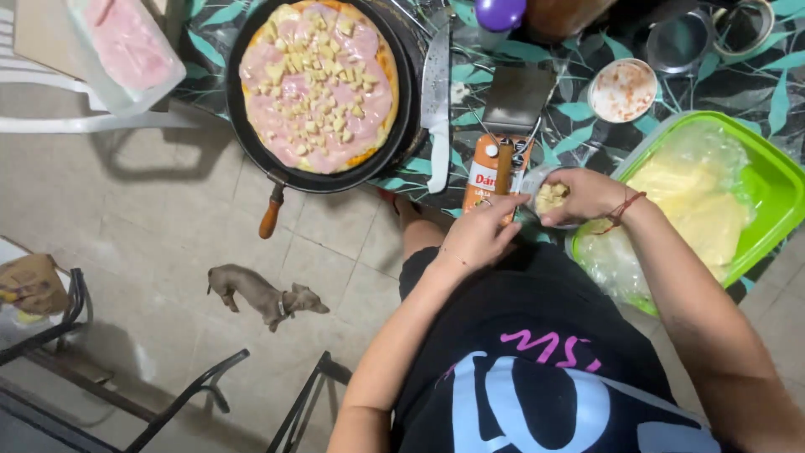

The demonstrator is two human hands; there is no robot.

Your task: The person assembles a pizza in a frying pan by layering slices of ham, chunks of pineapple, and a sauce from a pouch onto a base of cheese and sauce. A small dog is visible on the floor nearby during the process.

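Note:
My right hand [589, 195], with a red string at the wrist, is cupped around a pale yellow lump of cheese [550, 197] at the table's near edge. My left hand [478, 236] reaches in from the left, and its fingertips pinch at the same lump. A round pizza [317, 82] topped with pink ham and small cheese cubes lies in a black pan [243, 138] with a wooden handle at the far left of the table.
A green tub [776, 180] holding bagged cheese slices sits to the right. An orange carton [484, 174], a metal spatula [516, 99], a white-handled knife [436, 92] and a small bowl [622, 90] lie between. A small dog [264, 295] stands on the tiled floor; chairs stand at the left.

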